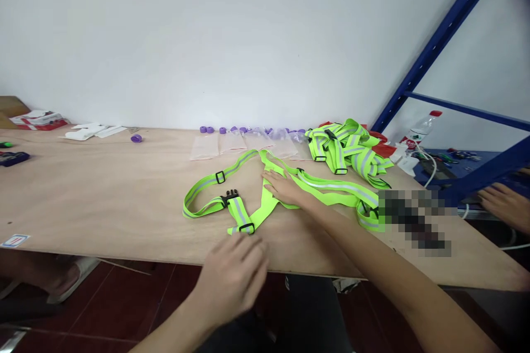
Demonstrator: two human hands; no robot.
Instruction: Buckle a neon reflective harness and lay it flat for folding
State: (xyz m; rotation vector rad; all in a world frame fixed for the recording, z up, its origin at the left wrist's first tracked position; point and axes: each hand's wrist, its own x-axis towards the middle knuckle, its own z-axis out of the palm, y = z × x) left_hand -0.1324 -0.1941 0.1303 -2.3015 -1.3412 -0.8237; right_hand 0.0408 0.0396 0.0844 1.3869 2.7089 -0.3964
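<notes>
A neon-yellow reflective strap vest with grey stripes and black buckles lies spread on the wooden table. My right hand rests flat on its middle, fingers stretched out. Closer to me, my left hand is at the table's front edge, just below a black slider buckle on the vest's lower strap. Its fingers are curled in, slightly blurred, and whatever they may hold is hidden. To the left, a black clip buckle sits on the looped strap.
Behind the vest are clear plastic bags and several purple rolls. More reflective vests form a heap at the back right. A bottle stands beside a blue metal frame. Another person's hand shows at far right.
</notes>
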